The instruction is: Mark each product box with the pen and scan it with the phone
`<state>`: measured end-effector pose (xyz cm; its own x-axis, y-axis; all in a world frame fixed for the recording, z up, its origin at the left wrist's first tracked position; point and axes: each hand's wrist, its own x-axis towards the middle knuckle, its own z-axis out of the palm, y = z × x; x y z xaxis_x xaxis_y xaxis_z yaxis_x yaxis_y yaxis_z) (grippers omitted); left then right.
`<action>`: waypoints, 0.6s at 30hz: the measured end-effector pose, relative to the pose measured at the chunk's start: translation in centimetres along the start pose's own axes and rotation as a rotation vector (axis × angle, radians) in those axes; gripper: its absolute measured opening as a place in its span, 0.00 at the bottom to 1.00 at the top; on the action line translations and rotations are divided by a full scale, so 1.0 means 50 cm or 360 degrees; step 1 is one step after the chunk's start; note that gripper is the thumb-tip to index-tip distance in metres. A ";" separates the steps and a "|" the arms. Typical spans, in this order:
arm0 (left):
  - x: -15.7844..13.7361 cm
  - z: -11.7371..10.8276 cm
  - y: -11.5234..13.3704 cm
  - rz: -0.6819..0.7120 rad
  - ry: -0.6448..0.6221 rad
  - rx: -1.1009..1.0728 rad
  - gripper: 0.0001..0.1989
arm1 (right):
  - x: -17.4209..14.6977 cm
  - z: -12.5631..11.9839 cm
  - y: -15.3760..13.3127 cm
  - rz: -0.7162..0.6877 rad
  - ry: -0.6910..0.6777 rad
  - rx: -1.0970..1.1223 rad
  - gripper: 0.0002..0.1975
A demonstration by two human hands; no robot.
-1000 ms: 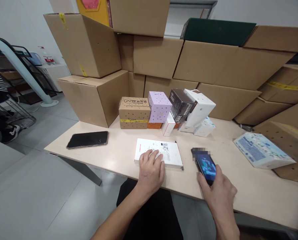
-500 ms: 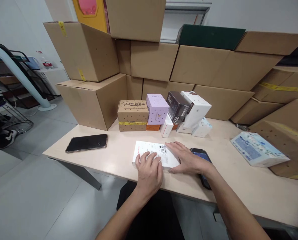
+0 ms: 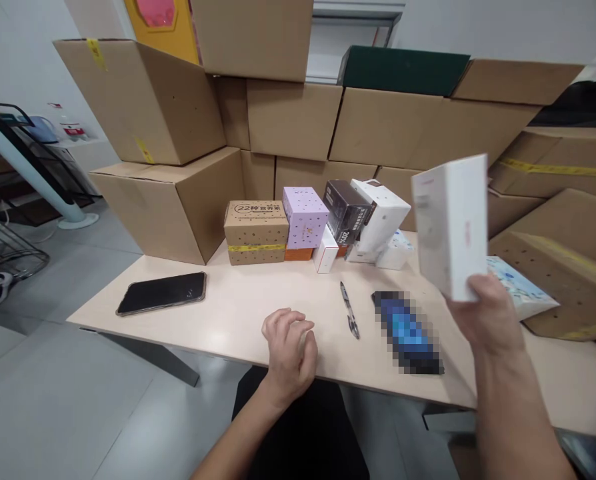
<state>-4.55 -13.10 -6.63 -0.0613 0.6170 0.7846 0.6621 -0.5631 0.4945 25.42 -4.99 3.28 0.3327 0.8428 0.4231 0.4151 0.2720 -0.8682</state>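
My right hand grips a white box by its lower end and holds it upright, lifted above the right side of the table. My left hand rests near the table's front edge with its fingers loosely curled, a gap to the thumb, and nothing in it. A pen lies between the two hands. Right of the pen is a black handheld device with a blurred-out bluish screen.
A black phone lies at the table's left. Behind stand a brown carton, a purple box, a dark brown box and white boxes. Large cardboard boxes are stacked along the back. A blue-and-white package sits at the right.
My right hand has lifted the white box off the table, up and to the right, and turned it upright. My left hand has come off the box. The pen is now uncovered.
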 end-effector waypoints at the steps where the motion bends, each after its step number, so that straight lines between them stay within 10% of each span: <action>1: 0.001 0.002 0.000 -0.0017 -0.0048 0.0011 0.13 | 0.028 -0.006 0.000 0.0166 0.0002 0.0198 0.30; 10: 0.006 0.005 0.001 -0.0053 -0.0227 0.0130 0.13 | 0.253 0.056 0.012 0.0778 -0.0226 0.0172 0.22; 18: 0.008 0.008 -0.002 -0.0078 -0.0292 0.0162 0.13 | 0.267 0.067 0.026 0.0817 -0.0377 -0.0059 0.33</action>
<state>-4.34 -12.60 -6.52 0.0358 0.7372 0.6748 0.7343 -0.4774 0.4826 27.59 8.17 6.92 0.3025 0.9450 -0.1246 0.2811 -0.2133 -0.9357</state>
